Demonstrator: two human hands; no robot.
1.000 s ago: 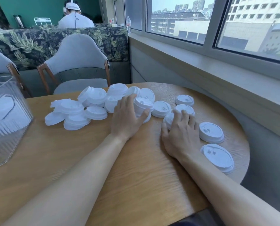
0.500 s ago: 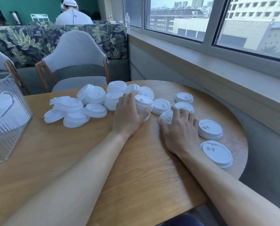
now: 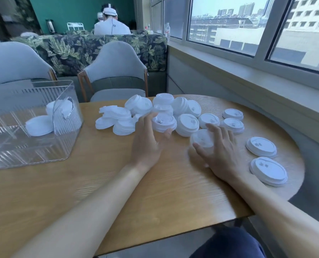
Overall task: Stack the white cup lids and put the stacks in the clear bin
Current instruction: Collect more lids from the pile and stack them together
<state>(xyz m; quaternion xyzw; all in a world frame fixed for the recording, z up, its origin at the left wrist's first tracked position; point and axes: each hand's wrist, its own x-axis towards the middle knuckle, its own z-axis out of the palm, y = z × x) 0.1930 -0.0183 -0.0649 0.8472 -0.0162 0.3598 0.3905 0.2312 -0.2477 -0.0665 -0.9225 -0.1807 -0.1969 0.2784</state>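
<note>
Your left hand (image 3: 148, 144) grips a short stack of white plastic cup lids (image 3: 164, 122) just above the round wooden table (image 3: 117, 183). Your right hand (image 3: 217, 149) curls round another white lid (image 3: 201, 138). The clear ribbed plastic bin (image 3: 24, 127) sits far left; no writing is legible.

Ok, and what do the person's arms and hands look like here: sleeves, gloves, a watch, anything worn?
Both forearms are bare up to the frame edge: no sleeves show. The left hand and right hand wear no gloves, and no rings, watch or wristband are visible. Motion blur softens the fingers, so small details cannot be ruled out.
</note>
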